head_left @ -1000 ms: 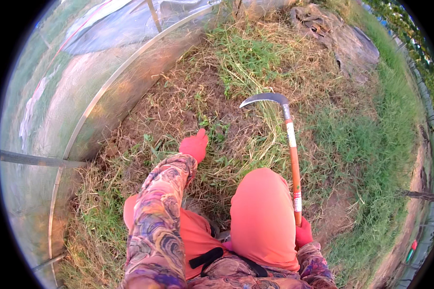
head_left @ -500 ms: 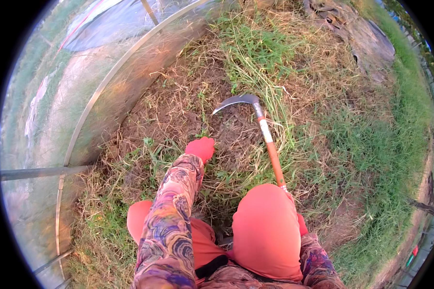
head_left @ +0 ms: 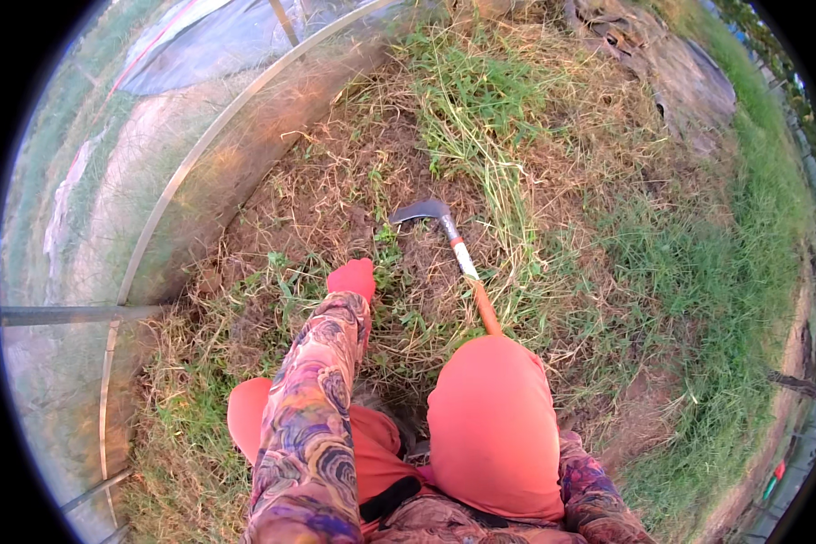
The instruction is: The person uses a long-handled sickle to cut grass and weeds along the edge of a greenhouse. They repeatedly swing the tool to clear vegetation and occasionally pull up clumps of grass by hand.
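My left hand [head_left: 352, 277], in a red-pink glove, is closed low over the weeds, its fingers curled; what they hold, if anything, is hidden. Just right of it stand a few green weeds [head_left: 386, 243]. A long-handled sickle [head_left: 467, 263] reaches out past my right knee [head_left: 494, 426], its curved blade pointing left above the soil, near those weeds. The lower end of its orange handle goes behind the knee. That knee hides my right hand; the patterned right sleeve [head_left: 594, 485] lines up with the handle, and the sickle moves with this arm.
A film-covered wall with a curved metal frame [head_left: 190, 163] runs along the left, with a horizontal pipe [head_left: 82, 315] meeting it. Dry cut grass [head_left: 607, 154] covers the ground. Thicker green grass [head_left: 680, 272] grows on the right, and a crumpled dark sheet [head_left: 662, 72] lies far right.
The sickle has swung left and closer to me, its blade now nearer the weeds by my left hand. My left hand has shifted slightly left. The right glove has slipped from sight behind the knee.
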A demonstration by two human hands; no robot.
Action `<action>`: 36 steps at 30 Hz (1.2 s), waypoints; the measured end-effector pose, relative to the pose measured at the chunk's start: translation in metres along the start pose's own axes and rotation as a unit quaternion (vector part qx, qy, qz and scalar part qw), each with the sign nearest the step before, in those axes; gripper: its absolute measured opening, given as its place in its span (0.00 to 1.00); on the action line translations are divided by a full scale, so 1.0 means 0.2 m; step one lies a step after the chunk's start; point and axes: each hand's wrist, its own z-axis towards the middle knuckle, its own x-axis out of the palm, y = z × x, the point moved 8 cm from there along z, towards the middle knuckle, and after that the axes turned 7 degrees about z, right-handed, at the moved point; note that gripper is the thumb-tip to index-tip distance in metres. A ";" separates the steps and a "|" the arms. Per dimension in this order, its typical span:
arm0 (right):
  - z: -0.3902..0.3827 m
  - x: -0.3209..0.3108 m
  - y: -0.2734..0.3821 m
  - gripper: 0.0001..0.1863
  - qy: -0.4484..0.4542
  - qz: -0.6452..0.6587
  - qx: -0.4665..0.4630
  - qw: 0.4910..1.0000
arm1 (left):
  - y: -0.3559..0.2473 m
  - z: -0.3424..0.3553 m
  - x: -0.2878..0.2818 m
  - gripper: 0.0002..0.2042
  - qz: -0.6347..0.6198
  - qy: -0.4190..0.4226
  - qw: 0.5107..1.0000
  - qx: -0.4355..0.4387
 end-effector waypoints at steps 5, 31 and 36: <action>0.01 0.05 -0.03 0.26 0.003 0.002 0.001 1.000 | 0.31 -0.01 -0.13 0.11 -0.011 -0.034 0.998 -0.057; -0.57 -0.18 0.01 0.11 -0.164 0.302 0.101 0.934 | -0.68 -0.26 -0.23 0.47 -0.081 -0.039 0.987 0.133; -0.63 -0.24 0.03 0.09 -0.185 0.312 0.173 0.916 | -1.04 -0.41 0.14 0.41 -0.008 0.009 0.997 0.081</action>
